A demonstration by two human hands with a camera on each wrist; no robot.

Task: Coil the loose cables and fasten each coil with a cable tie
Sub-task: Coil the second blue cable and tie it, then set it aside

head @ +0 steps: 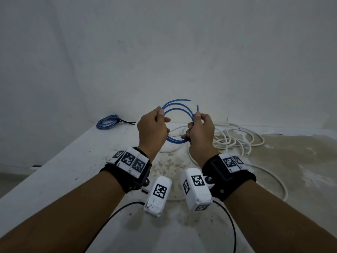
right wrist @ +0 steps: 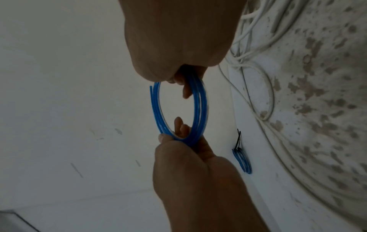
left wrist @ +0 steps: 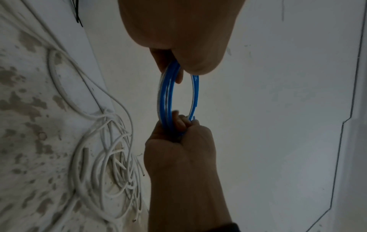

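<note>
A blue cable coil hangs in the air above the white table, held between both hands. My left hand pinches its left side; my right hand grips its right side. Two loose blue ends stick out at the top. In the left wrist view the blue cable coil runs from my left hand to my right hand. The right wrist view shows the blue cable coil between my right hand and left hand.
A second blue coil bound with a black cable tie lies at the table's far left corner. A loose tangle of white cable spreads over the right of the table. A wall rises behind.
</note>
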